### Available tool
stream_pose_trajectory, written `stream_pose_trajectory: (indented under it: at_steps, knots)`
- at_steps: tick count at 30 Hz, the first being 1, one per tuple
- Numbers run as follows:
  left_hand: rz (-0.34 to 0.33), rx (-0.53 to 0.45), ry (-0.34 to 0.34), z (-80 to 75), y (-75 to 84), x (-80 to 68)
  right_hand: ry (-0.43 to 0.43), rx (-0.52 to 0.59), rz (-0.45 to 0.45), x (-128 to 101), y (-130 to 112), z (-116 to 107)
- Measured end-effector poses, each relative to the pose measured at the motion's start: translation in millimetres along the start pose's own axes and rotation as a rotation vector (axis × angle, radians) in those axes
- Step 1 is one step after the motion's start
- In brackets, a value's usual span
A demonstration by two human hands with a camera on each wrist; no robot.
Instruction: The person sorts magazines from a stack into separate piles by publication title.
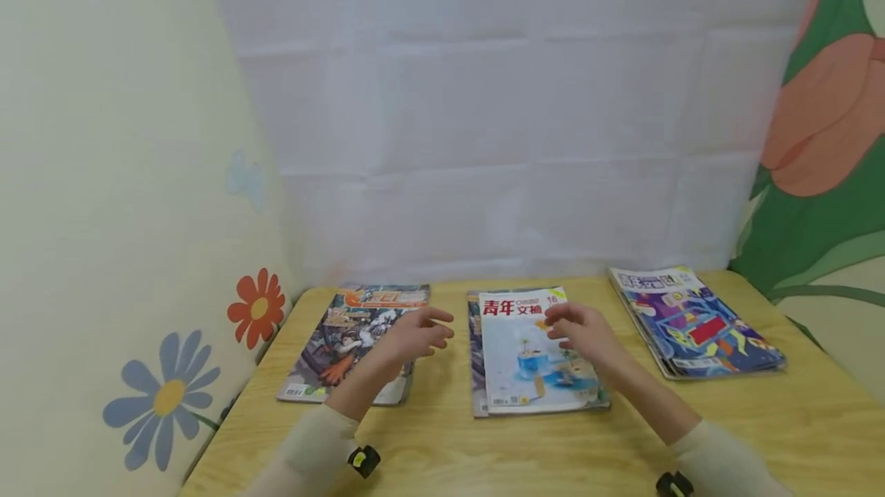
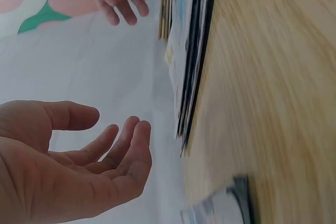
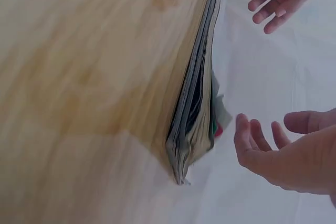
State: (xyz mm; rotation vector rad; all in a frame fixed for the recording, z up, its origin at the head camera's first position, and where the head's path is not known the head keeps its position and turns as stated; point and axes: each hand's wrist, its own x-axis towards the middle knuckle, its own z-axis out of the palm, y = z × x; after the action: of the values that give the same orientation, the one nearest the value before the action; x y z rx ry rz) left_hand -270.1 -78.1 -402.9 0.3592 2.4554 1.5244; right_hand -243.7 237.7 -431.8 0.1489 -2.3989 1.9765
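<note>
My left hand (image 1: 415,334) hovers with its fingers loosely spread and holds nothing, above the right edge of the comic-cover magazine (image 1: 353,343), which lies at about ten o'clock from me on the wooden table (image 1: 442,443). My right hand (image 1: 577,332) hangs the same way, relaxed and empty, over the middle stack (image 1: 532,362) at twelve o'clock. The top magazine of that stack has a pale blue cover with large red characters reading 青年, smaller dark characters 文摘 beside them, and the number 16 near its upper right corner. A darker magazine sticks out beneath it along the left edge; its title is covered.

At two o'clock lies the third stack (image 1: 694,320), its glossy cover busy with purple, blue and yellow shapes; its header is too blurred to read. The comic cover's orange banner is also unreadable.

The table is light wood-grain laminate with a rounded edge. Seen from the wrists, the middle stack shows only thin, slightly splayed page edges (image 3: 197,103), blurred. A white creased sheet (image 1: 512,113) hangs behind; flower-painted walls stand at both sides.
</note>
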Motion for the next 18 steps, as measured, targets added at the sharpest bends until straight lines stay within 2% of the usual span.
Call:
stream_pose_trajectory:
  at_steps: [6,10,15,18]
  knots:
    - [0.001,-0.048,-0.038,23.2,2.8,10.4,-0.048,-0.084,0.01,5,5,-25]
    - [-0.015,-0.052,-0.014,38.1,4.7,16.4,-0.092,-0.082,0.018,5,5,-41]
    - [-0.045,-0.019,0.023,52.1,7.4,23.2,-0.075,-0.113,0.05,6,10,-55]
    - [-0.078,-0.051,0.022,56.3,7.8,25.5,-0.066,-0.097,0.092,8,12,-60]
